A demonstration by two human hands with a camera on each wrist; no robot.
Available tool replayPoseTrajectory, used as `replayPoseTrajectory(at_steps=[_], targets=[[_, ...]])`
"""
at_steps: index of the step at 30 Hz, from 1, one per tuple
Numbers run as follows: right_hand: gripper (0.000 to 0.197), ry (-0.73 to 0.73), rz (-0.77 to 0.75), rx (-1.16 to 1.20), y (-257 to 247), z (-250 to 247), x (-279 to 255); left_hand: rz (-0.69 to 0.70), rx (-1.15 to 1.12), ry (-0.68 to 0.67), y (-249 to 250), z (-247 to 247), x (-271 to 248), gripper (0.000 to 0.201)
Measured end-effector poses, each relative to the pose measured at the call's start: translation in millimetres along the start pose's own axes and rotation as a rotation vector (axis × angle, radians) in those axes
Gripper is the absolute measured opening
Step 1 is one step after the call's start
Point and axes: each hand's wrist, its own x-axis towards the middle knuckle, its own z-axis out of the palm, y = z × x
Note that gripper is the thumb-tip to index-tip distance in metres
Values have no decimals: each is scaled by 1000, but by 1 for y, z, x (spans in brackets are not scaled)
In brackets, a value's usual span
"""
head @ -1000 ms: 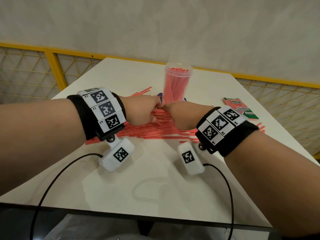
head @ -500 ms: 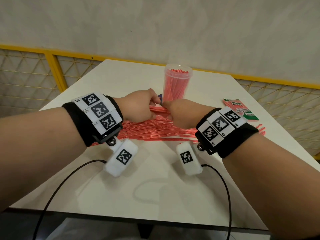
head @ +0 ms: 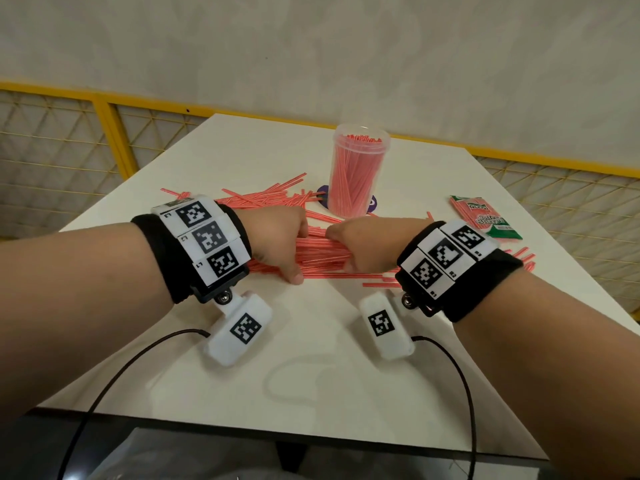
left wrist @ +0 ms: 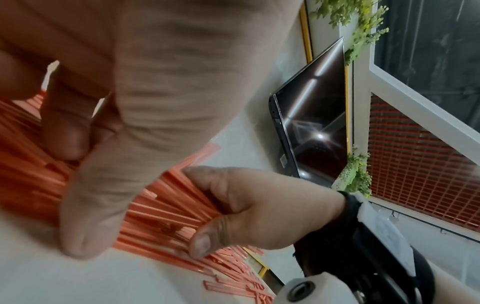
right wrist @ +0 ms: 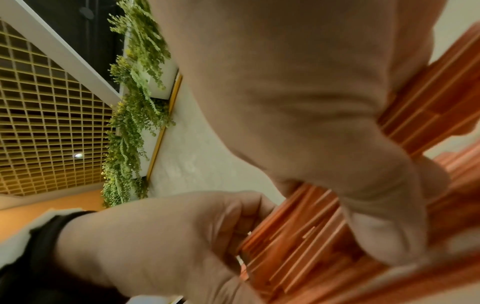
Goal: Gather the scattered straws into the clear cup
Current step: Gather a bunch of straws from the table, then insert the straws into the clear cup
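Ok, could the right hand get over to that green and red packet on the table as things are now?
Probably yes. The packet lies flat on the table, on the right hand's own side with open tabletop between them. But that hand grips the straw bundle with the left hand, so it isn't free.

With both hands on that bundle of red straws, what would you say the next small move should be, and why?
Probably lift the bundle of straws off the table and tip it upright toward the clear cup. The left hand and the right hand each grip an end, the bundle lies flat, and the cup stands just behind, part full, with room at its open mouth.
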Motion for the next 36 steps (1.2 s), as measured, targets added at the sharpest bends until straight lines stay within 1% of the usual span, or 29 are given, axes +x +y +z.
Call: replayPoseTrajectory(at_steps=[3,5,9,12,15,18,20,24,26,27,29,31,34,35,36], targets=[[49,-16,-5,12,-2,4,1,26,49,20,1,1,2,66],[53,-1,-10,6,-2,5,2,43,89,31,1,1,3,60],[45,48,-24,-8,-5,5,4,87,123,55,3,1,4,49],[38,32,-12,-20,-5,4,5,100,108,57,3,1,3,43],[34,41,13,-21,-1,3,3,93,-4,90,1,-4,2,40],[33,84,51,11,7,-4,0,63,-150,163,-2,-15,0,49],[33,108,78,35,11,-10,-2,59,-226,227,-4,-22,-2,48],[30,189,96,114,16,-20,-4,74,-370,304,-2,-27,-3,26],[31,218,89,155,16,-24,-3,94,-530,322,2,-27,-4,15],[31,231,80,177,16,-25,-2,102,-601,342,4,-27,-5,12],[29,248,58,234,16,-26,-1,111,-679,396,6,-28,-5,16],[24,264,29,293,17,-28,0,106,-705,432,8,-30,-6,26],[20,304,18,342,21,-31,0,66,-759,435,7,-33,-6,61],[19,319,23,340,23,-31,0,45,-782,431,6,-33,-5,69],[18,338,28,337,24,-32,-1,19,-793,422,5,-33,-5,73]])
